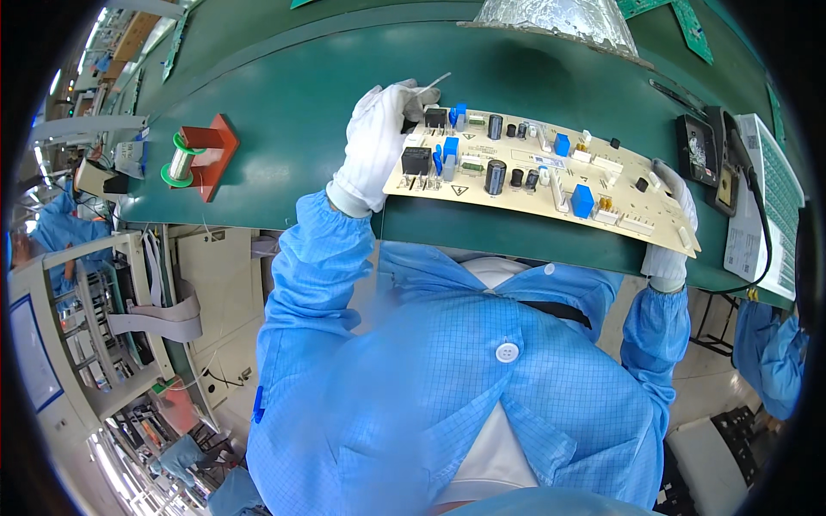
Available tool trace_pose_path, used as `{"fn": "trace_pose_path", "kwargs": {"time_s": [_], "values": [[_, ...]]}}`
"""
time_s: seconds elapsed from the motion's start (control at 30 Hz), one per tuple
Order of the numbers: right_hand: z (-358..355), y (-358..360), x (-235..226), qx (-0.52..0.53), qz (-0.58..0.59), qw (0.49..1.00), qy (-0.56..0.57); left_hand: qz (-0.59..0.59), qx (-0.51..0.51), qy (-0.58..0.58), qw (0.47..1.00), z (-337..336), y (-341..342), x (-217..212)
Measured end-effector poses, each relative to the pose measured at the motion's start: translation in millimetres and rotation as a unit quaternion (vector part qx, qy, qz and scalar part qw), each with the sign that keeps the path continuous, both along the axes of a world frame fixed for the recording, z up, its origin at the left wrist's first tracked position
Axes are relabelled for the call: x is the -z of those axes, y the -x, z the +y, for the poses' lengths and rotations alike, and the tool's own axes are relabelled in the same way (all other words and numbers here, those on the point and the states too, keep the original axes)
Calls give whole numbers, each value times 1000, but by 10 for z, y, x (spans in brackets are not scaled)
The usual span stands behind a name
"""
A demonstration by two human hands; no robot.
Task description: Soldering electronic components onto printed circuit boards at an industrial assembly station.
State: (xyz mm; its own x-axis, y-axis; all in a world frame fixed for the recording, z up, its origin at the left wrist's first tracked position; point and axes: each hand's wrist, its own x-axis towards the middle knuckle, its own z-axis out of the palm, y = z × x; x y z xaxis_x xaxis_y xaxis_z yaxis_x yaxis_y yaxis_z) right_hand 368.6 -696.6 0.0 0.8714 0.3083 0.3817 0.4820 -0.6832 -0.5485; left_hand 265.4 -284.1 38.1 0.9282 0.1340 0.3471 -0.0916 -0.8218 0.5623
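Note:
A long beige circuit board (551, 185) with blue, black and white parts lies across the near edge of the green bench (292, 112). My left hand (379, 142), in a white glove, grips the board's left end and also pinches a thin wire or solder strand that sticks up past the fingers. My right hand (675, 232), also gloved, holds the board's right end from beneath. Blue sleeves run back to my coat.
A solder spool (181, 159) on a red stand (215, 150) sits at the bench's left. A black device (701, 150) with a cable and a printed sheet (761, 202) lie at right. A foil-like tray (559, 21) is at the far edge. Other workers in blue stand at left and right.

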Motion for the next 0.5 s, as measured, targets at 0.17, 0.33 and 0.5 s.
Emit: {"fn": "trace_pose_path", "kwargs": {"time_s": [0.17,0.33,0.5], "values": [[-26,-18,31,-3,-18,1000,14,-43,85,-11,995,61,-52,91],[71,56,-77,-2,-45,998,35,-22,65,-25,997,40,-28,68],[5,55,-50,-11,-36,998,45,-1,50,-19,999,10,-29,105]]}}
